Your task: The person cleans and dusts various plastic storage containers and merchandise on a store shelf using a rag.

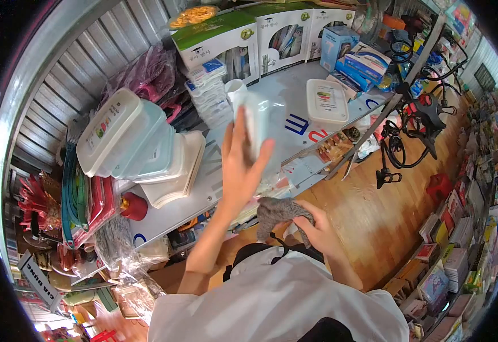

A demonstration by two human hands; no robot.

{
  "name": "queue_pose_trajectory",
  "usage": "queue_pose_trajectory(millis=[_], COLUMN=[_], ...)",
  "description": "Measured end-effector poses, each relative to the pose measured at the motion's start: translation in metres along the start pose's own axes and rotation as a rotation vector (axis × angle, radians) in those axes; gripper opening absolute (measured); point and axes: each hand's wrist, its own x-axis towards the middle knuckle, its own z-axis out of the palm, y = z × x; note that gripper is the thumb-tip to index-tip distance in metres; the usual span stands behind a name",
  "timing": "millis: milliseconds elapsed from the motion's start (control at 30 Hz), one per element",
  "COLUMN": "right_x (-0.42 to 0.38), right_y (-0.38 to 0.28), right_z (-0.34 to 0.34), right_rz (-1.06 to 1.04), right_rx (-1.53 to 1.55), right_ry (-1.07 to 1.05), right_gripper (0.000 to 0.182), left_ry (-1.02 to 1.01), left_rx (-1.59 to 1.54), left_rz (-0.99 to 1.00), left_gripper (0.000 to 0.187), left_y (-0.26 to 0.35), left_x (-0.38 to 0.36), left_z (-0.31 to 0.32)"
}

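Nearest, R hand (316,223) is closed on a grey cloth (277,212), bunched just in front of the white shirt (283,293); loose fabric hangs past the fingers & could poss. snag on the shelf (291,85) edge. That edge runs just beyond, w/ wood floor (368,222) below to the R, so a dropped item there prob. ends up down on it. Over the shelf, L hand (239,168) is up against a pale plastic container (266,117), thumb apart from fingers; motion blur, so can't tell if it's gripping. Risk: slick plastic slips, or its side knocks the white roll (236,87) next to it. To the L, stacked tubs (112,134) lean, w/ a red spool (134,206) nr the edge; a wide elbow swing could topple either. Best room looks R-ward, b/w the container & a lidded tub (327,101), tho a metal rail (383,115) cuts across past that. Farther back, green-topped boxes (217,48) & blue boxes (365,62) limit depth; reaching too far could bump them.
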Motion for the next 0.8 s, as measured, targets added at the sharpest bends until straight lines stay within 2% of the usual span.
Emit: queue_pose_trajectory(millis=[33,133,233,433,567,667,700,800], right_x=[-0.001,-0.003,-0.01,-0.026,-0.036,-0.041,-0.041,-0.04], right_y=[0.009,0.021,0.035,0.044,0.057,0.061,0.061,0.06], right_z=[-0.005,-0.01,-0.02,-0.031,-0.04,-0.045,-0.046,-0.048], right_rz=[-0.027,-0.061,0.036,0.061,0.104,0.098,0.093,0.094], right_rx=[0.0,0.012,0.045,0.051,0.082,0.068,0.079,0.104], right_ry=[0.017,0.086,0.092,0.138,0.18,0.215,0.222,0.236], right_gripper=[0.027,0.027,0.028,0.031,0.032,0.031,0.031,0.031], left_ry=[-0.022,-0.022,-0.155,-0.212,-0.208,0.033,0.067,-0.053], left_rx=[0.264,0.422,0.423,0.661,0.827,0.821,0.725,0.49], left_rz=[0.05,0.11,-0.143,-0.178,-0.059,0.313,0.38,0.216], left_gripper=[0.072,0.082,0.09,0.1,0.106,0.094,0.088,0.093], left_y=[0.005,-0.014,-0.033,-0.056,-0.075,-0.091,-0.074,-0.024], left_x=[0.015,0.058,0.087,0.128,0.146,0.147,0.14,0.112], left_z=[0.004,0.039,0.075,0.112,0.131,0.15,0.151,0.157])
